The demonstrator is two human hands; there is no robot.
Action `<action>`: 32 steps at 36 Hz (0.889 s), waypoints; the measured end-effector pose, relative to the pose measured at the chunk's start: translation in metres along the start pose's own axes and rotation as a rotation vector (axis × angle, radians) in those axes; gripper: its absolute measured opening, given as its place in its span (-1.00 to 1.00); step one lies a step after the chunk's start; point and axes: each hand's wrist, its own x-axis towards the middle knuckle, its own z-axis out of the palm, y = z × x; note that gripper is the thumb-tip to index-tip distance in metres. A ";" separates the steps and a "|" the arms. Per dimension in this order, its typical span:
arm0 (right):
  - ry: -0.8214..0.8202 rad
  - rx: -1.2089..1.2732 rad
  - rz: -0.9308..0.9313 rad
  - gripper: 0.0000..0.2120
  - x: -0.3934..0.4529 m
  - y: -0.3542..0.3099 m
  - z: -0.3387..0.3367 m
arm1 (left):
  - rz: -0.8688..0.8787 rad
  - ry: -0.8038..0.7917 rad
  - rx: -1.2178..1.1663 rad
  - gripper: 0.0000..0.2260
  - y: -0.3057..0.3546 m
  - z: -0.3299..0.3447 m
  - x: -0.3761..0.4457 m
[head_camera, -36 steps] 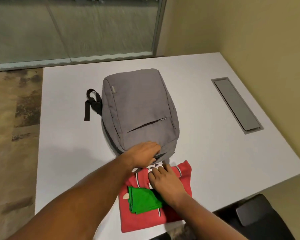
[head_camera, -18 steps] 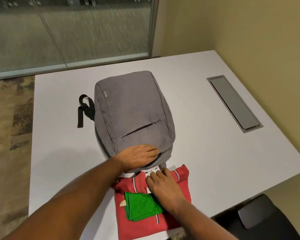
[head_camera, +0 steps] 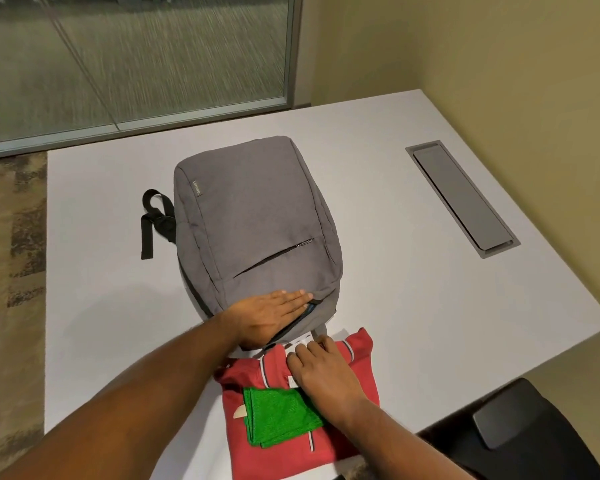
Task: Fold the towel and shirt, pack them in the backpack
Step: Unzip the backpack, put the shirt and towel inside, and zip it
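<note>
Here, on my left, the left hand (head_camera: 274, 315) lies flat with fingers spread, holding nothing, on the near end of the grey backpack (head_camera: 257, 223). Rightward, the green towel (head_camera: 279, 419) sits folded on the folded red shirt (head_camera: 357, 375), under my right hand (head_camera: 323, 370), fingers curled and pressing. Risk, I judge: the zipper looks barely parted, so the stack could snag or unfold.

An office meeting room is what we are looking at.

We are seeing a wide white table (head_camera: 413, 271) with a grey cable hatch (head_camera: 461, 197) set flush in its top, as office desks have. A glass partition (head_camera: 136, 57) in a metal frame is closing one side, patterned carpet (head_camera: 11, 237) is covering the floor, plain beige walls (head_camera: 499, 64) are standing behind, and a black office chair (head_camera: 520, 438) is waiting at the edge.
</note>
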 end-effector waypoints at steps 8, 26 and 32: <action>-0.009 0.009 0.022 -0.88 -0.001 -0.003 -0.002 | 0.008 -0.003 0.147 0.05 -0.013 -0.002 -0.003; 0.096 0.038 0.048 -0.77 -0.020 -0.005 -0.030 | 0.049 0.109 -0.031 -0.40 -0.033 -0.036 -0.016; 0.182 0.017 0.060 -0.74 -0.015 0.004 -0.050 | 0.076 0.227 -0.108 -0.38 -0.048 -0.075 -0.029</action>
